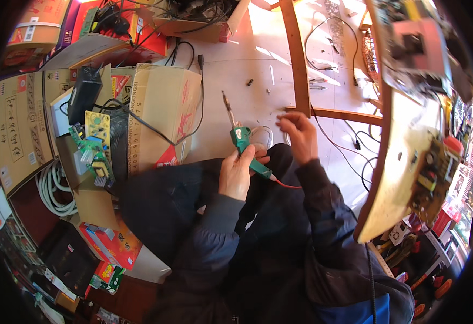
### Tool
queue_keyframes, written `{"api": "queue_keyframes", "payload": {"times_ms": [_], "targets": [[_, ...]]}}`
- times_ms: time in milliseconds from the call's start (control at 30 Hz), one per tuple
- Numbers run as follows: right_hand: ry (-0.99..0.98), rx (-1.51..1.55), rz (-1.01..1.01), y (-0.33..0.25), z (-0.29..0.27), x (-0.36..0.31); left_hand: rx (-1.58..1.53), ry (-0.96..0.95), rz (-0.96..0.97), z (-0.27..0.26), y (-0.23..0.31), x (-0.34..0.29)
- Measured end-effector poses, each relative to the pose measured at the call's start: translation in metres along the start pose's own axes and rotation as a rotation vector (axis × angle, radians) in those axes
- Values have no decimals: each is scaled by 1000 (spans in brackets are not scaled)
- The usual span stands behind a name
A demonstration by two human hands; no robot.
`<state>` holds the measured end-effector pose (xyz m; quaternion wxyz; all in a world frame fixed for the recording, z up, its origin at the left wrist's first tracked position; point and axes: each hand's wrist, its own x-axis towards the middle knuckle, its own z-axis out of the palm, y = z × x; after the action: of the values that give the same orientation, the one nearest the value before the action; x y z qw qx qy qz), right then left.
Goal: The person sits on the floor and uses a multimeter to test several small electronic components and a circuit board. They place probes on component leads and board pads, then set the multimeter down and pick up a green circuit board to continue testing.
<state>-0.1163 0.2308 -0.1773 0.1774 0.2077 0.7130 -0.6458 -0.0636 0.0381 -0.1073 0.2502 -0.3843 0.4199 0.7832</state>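
Observation:
In my left hand (236, 173) is a green soldering iron (242, 139), with the fingers closed round its handle. Its metal tip points up and away from me, and a red cord (286, 186) runs from its rear end to the right. My right hand (300, 136) is raised just right of the iron, apart from it. Its thumb and fingers are bent together in a pinch; anything between them is too small to make out. A shoe (262, 137) shows on the floor beyond the iron.
At left, an open cardboard box (163, 102) bears a black power adapter (85, 94) and a green circuit board (96, 154). A wooden bench (374, 200) at right holds a brown circuit board (433, 175). Its wooden frame (297, 59) and loose cables (350, 150) lie ahead.

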Motion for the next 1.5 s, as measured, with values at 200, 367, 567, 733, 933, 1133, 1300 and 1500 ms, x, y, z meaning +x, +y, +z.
{"api": "queue_keyframes", "payload": {"times_ms": [200,367,567,733,933,1133,1300,1500], "targets": [[171,-314,0,93,17,121,-25,2,-24,-8,1,1],[112,-731,-288,129,27,152,-23,20,-42,-8,-7,4],[29,-966,-331,134,20,172,-22,-11,-48,-5,-15,5],[0,-924,-212,146,18,155,-5,-24,-47,0,-14,5],[130,-470,-124,110,31,106,-9,-46,38,2,-11,2],[98,120,-69,6,28,-16,-19,-32,144,3,1,-12],[28,92,-126,-76,21,-154,-26,-126,287,2,9,-58],[202,-72,-577,-189,-55,-251,-44,-197,418,5,-5,-120]]}}
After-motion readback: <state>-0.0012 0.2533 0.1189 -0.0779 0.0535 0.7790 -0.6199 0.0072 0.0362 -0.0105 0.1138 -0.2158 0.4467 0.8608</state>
